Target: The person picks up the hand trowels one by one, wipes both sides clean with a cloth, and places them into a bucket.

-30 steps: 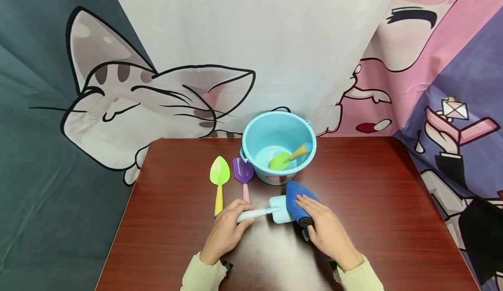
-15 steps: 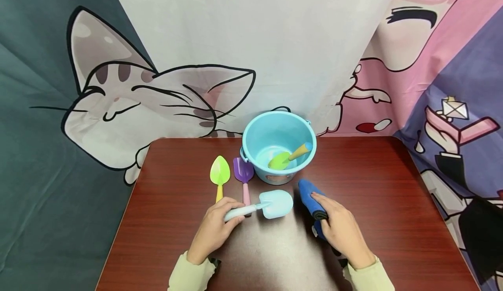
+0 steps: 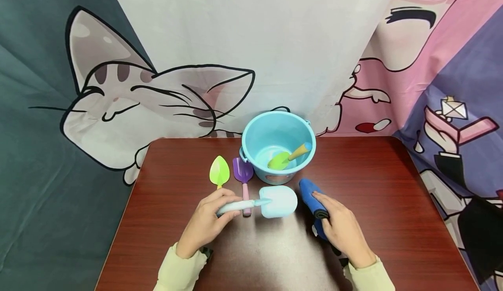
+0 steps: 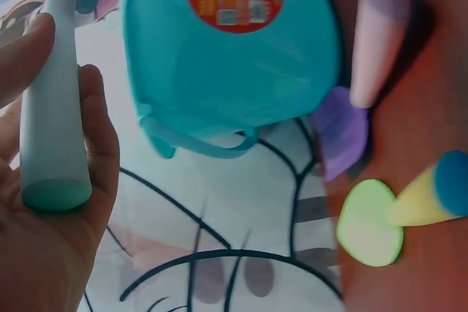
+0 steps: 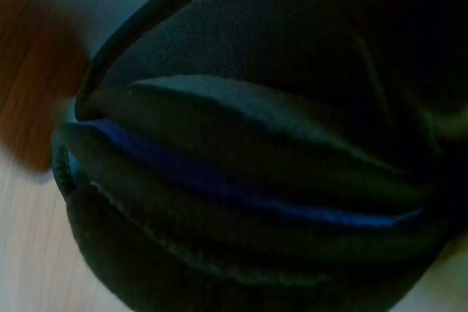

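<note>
My left hand point(image 3: 206, 219) grips the white handle of a light blue toy shovel point(image 3: 279, 201), held level above the table with its blade pointing right. In the left wrist view, thumb and fingers wrap the handle point(image 4: 55, 122). My right hand point(image 3: 343, 227) holds a folded blue cloth point(image 3: 310, 198) with a dark underside, just right of the blade and apart from it. Dark folds of this cloth point(image 5: 241, 180) fill the right wrist view. Behind the shovel stands a light blue bucket point(image 3: 251, 144) with a green toy trowel point(image 3: 278, 161) inside.
Left of the bucket lie a purple toy shovel point(image 3: 243, 171) with a pink handle and a green toy trowel point(image 3: 219, 170), its handle partly behind my left hand. The reddish-brown table point(image 3: 373, 173) ends at a printed cloth backdrop point(image 3: 306, 42).
The shovel and cloth have come apart: my left hand has drawn the shovel left and raised it, while my right hand has moved the cloth slightly right. The other toys stay put.
</note>
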`<action>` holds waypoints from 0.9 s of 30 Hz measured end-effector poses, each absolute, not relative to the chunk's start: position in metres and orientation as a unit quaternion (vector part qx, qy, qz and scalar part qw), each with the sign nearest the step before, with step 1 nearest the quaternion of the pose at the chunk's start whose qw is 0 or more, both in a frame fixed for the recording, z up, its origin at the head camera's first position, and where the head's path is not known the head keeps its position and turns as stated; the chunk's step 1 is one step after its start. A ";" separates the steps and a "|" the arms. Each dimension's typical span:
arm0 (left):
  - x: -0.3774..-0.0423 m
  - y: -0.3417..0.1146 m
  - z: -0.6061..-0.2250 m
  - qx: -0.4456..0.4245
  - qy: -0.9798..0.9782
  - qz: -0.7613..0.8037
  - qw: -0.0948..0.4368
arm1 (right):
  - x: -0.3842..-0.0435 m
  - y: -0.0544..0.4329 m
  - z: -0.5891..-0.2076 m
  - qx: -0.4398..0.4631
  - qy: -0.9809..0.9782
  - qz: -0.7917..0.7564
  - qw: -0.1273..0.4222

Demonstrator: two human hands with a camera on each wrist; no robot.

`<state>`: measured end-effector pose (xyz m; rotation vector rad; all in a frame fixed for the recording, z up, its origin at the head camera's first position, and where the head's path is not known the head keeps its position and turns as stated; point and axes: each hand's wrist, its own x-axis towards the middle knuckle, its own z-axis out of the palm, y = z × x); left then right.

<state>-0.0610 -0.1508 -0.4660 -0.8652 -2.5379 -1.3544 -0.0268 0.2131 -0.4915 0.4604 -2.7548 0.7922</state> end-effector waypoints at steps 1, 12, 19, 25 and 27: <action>-0.063 -0.151 -0.463 -0.289 -0.841 -0.452 0.075 | -0.027 0.213 -0.492 0.158 -0.942 0.271 0.118; -0.094 -0.153 -0.432 -0.249 -0.849 -0.443 0.147 | -0.025 0.210 -0.495 0.151 -0.944 0.275 0.106; -0.111 -0.140 -0.419 -0.208 -0.865 -0.429 0.160 | -0.025 0.208 -0.495 0.151 -0.943 0.275 0.106; -0.125 -0.125 -0.415 -0.199 -0.872 -0.413 0.173 | -0.024 0.207 -0.495 0.148 -0.945 0.275 0.101; -0.130 -0.121 -0.416 -0.198 -0.873 -0.410 0.173 | -0.024 0.207 -0.494 0.147 -0.945 0.274 0.101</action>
